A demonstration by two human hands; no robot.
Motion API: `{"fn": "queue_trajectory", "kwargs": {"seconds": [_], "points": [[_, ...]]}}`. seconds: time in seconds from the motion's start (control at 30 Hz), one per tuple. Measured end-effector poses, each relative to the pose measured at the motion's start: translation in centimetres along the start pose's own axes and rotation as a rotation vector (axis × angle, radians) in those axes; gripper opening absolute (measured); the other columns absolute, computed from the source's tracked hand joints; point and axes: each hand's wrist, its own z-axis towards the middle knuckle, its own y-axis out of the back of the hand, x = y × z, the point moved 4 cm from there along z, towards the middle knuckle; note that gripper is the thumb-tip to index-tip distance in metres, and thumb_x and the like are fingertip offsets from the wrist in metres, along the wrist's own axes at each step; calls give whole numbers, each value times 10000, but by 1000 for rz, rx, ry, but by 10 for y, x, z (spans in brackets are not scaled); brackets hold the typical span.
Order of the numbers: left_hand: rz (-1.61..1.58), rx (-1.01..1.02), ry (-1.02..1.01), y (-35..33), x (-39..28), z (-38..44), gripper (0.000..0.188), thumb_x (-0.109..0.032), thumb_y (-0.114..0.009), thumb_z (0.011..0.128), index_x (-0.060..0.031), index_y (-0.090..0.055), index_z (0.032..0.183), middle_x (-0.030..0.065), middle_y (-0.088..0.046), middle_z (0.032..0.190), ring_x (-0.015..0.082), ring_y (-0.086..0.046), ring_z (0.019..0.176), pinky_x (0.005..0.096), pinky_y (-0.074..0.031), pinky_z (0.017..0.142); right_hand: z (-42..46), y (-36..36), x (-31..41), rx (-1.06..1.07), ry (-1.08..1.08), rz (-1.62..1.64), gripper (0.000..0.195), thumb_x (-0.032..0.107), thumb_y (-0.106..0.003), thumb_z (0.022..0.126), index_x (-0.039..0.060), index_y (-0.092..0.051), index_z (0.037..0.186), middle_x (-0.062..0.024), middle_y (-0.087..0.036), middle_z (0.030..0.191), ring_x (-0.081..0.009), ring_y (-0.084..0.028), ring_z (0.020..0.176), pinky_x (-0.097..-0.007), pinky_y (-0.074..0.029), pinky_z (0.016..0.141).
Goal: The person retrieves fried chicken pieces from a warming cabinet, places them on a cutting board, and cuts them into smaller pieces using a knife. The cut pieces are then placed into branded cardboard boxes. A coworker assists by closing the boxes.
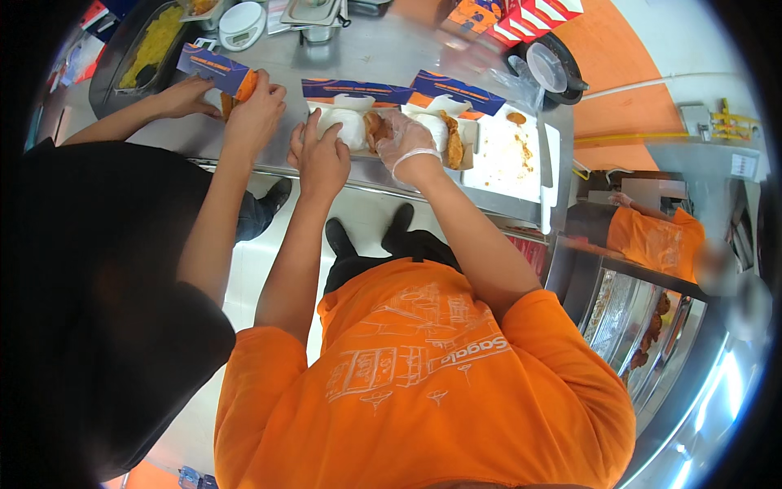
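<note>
My bare left hand (321, 153) holds the left end of an open cardboard meal box (360, 90), its fingers spread over the near side. A white rounded bundle (345, 128) sits in that box. My right hand (410, 139), in a clear plastic glove, has its fingers around a piece of fried chicken (374, 129) beside the bundle; the fingers partly hide the piece. Just right stands a second open meal box (459, 91), holding another white bundle (432, 127) and a long fried chicken piece (454, 143).
At left, a co-worker's hands (247, 107) handle another box (214, 68). A knife (544, 159) lies on a crumb-strewn white cutting board (501, 159) at right. Behind are a kitchen scale (242, 25), a tray of yellow food (151, 46) and stacked red cartons (531, 18). A glass-fronted food warmer (641, 324) stands right.
</note>
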Motion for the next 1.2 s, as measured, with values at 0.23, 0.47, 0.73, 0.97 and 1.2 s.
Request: {"fn": "queue_trajectory", "kwargs": {"seconds": [0.23,0.47,0.73,0.97,1.2], "points": [[97,-34,-3,-13,-23,4,421,-123,-605,855,-151,-665,1271,99,-430,1536,390,-349,1389,601,-269,1105,-17,111,-110,-243,-16,-190,230,171,-572,920,84,-717,1075,-219,-718,1015,-404,-680,976,-477,-523,886],[170,-57,60,0,-46,6,549,-128,-643,840,-124,-558,1382,102,-470,1496,366,-385,1364,553,-269,1112,85,185,-283,-277,86,-442,221,130,-648,891,125,-692,1107,-149,-673,1162,-354,-620,1124,-481,-483,968],[169,-108,114,-1,-51,-2,550,-150,-667,846,-115,-552,1383,114,-474,1485,371,-376,1371,540,-272,1119,70,197,-273,-229,28,-509,118,176,-715,872,99,-713,962,-117,-725,1024,-353,-682,960,-462,-529,862],[81,-289,266,-2,-51,-16,738,-150,-738,799,-13,-414,1447,294,-223,1564,458,-291,1404,542,-255,1142,63,191,-276,-347,-84,-316,184,131,-689,871,50,-680,1036,-166,-738,971,-362,-704,911,-427,-548,819],[-950,-244,934,-32,-11,-41,891,-111,-730,858,38,-112,1482,241,-446,1304,264,-565,1023,358,-526,868,-15,119,-141,-183,-16,375,202,178,-762,833,48,-649,940,-68,-680,838,-182,-650,794,-343,-531,732]]}}
